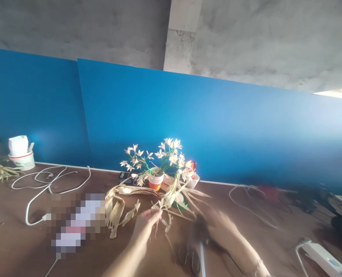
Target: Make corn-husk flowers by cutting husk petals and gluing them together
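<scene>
My left hand [146, 225] pinches a thin strip of dried husk [158, 207] at the middle of the brown table [20, 246]. More dried husk strips [121, 209] lie just left of it. My right hand [217, 227] is smeared by motion and sits beside a dark object [201, 227] that I cannot make out. Scissors [190, 257] lie on the table below it. Behind the husks stands a paper cup [155, 181] holding pale handmade flowers [162, 156].
A blue panel [217, 127] backs the table. White cables [49, 184] loop at the left near a white bowl [22, 159]. A power strip [324, 259] lies at the lower right. A second cup [192, 180] stands right of the flowers. A pixelated patch covers part of the table.
</scene>
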`<move>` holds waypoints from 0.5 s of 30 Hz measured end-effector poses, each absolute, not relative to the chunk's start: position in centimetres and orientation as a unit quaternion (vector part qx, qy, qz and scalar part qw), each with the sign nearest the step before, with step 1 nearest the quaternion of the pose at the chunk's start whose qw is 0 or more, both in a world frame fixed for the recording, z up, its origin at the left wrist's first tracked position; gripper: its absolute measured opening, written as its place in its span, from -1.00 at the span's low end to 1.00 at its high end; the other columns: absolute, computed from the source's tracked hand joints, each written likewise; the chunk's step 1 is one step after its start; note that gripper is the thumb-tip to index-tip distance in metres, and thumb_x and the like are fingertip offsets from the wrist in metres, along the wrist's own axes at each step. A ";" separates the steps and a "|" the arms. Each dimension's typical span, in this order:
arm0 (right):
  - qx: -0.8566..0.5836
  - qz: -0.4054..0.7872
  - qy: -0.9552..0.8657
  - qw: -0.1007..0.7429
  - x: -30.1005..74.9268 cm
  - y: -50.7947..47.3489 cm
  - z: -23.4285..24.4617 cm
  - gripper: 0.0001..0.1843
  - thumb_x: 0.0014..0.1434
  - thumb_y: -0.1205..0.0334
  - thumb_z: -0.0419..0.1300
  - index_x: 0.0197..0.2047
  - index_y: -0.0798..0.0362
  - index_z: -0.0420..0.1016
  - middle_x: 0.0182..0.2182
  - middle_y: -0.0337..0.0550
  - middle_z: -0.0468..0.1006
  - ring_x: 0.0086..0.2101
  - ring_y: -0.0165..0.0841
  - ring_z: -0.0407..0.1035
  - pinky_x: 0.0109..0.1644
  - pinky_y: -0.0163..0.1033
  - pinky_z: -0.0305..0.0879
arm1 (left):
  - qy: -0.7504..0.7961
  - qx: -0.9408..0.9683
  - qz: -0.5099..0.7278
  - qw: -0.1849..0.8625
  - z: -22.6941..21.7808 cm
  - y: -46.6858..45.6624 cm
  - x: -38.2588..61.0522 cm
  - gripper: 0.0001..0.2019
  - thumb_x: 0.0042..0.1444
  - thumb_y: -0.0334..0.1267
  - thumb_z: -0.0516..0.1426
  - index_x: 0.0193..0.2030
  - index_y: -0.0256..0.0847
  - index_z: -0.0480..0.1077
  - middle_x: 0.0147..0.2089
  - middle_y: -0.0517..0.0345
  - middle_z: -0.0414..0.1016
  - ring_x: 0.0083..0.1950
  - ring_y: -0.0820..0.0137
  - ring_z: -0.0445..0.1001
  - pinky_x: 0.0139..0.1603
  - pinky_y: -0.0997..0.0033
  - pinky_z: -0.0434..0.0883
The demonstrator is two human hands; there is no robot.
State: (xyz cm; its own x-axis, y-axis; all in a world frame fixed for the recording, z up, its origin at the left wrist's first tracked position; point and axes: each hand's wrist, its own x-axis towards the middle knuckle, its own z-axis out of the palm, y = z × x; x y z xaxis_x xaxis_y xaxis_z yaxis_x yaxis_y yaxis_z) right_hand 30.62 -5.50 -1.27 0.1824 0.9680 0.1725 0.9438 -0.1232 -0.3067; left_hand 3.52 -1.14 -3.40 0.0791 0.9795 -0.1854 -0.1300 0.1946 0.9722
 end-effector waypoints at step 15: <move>-0.743 0.052 -0.563 0.357 30.5 -8.2 -3.8 -0.63 0.01 0.13 0.16 -0.09 -0.03 0.50 -0.24 -0.08 0.57 -0.29 -0.19 0.48 -0.29 -0.23 0.34 | 0.465 0.415 0.496 0.604 -3.1 -1.3 3.6 -0.67 -0.14 0.05 0.29 -0.41 -0.20 0.58 -0.44 0.18 0.53 -0.39 0.43 0.35 -0.34 0.48 0.23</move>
State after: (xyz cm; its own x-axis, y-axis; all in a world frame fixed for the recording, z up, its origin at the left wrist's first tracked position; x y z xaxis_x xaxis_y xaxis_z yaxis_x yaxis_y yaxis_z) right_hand 30.52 -8.23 -3.84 0.3599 0.8747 0.3247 0.7999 -0.1102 -0.5899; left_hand 3.57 -1.25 -3.09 0.0743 0.9858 -0.1507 -0.2139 0.1633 0.9631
